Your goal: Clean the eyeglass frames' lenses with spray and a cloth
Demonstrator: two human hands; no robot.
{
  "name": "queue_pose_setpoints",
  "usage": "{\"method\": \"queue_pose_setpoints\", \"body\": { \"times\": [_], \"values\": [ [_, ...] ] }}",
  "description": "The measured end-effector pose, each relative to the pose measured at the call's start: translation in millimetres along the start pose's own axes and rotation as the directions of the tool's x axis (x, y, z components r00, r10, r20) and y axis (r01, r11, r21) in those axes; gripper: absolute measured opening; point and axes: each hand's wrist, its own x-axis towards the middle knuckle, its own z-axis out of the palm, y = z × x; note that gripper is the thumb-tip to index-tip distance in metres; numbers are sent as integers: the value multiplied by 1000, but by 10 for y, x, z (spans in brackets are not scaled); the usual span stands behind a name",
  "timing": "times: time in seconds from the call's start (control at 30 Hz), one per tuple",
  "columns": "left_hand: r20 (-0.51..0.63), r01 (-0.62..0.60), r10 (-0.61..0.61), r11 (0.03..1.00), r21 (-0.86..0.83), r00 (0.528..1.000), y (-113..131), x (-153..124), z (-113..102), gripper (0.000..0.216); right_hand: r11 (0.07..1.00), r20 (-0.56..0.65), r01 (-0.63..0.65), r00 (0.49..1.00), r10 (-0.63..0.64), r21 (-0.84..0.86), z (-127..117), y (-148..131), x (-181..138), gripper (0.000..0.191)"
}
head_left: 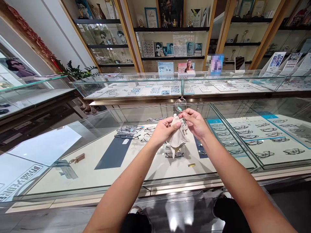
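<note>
Both hands meet at the centre of the frame, raised above a glass-topped desk (102, 129). The left hand (163, 130) is closed around a pale cleaning cloth (177, 139), its thumb pressing the cloth from the front, and the loose end of the cloth hangs down below the fingers. The right hand (195, 123) is pinched shut on a pair of glasses (181, 108), fingers and thumb gripping the frame near its lower part, where a small tag shows. One round lens of the glasses stands up above the two hands, clear against the desk edge behind it; the other lens sits down in the cloth and is mostly hidden. Cloth and glasses touch each other between the two hands.

Under the glass of the desk, directly below the hands, many spectacle frames (128, 132) lie in rows on a white lining with a dark blue strip. On the left of that lining lies a small brown key fob (79, 158), and a short gold-coloured piece (191, 165) lies lower, just right of centre. To the right, a second glass case (279, 139) holds more frames on a white and blue lining. Across the upper middle of the frame runs another glass display desk (170, 87) with small cards standing on it, and behind it wooden shelves (170, 42) carry framed pictures and trophies. A green plant (75, 69) stands at upper left.
</note>
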Motion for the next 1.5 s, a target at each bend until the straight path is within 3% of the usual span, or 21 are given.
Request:
{"method": "queue_pose_setpoints", "body": {
  "times": [0.17,0.43,0.83,1.07,1.2,1.37,1.5],
  "values": [
    [147,-27,18,998,58,989,55,-26,-24,52,999,-18,17,1000,-18,-40,-23,-39,1,42],
    [68,-10,12,999,-38,998,-25,-26,53,53,999,-26,29,999,-29,-16,48,-10,-26,44],
    [106,-32,41,996,-84,994,-51,-36,152,55,999,-17,41,999,-41,-22,51,18,-51,44],
    [32,-70,73,993,-93,997,-122,-24,150,49,996,38,41,999,-38,-76,72,47,-72,44],
    [-36,-121,119,991,-60,992,-156,-41,185,51,999,0,32,999,-32,-35,100,111,-58,45],
    [-150,-248,246,969,5,958,-134,-62,245,52,996,-35,55,998,-52,69,194,182,-90,41],
    [-204,-284,283,959,26,937,-135,-70,235,60,996,-29,61,998,-59,69,261,154,-154,37]
  ]
}}
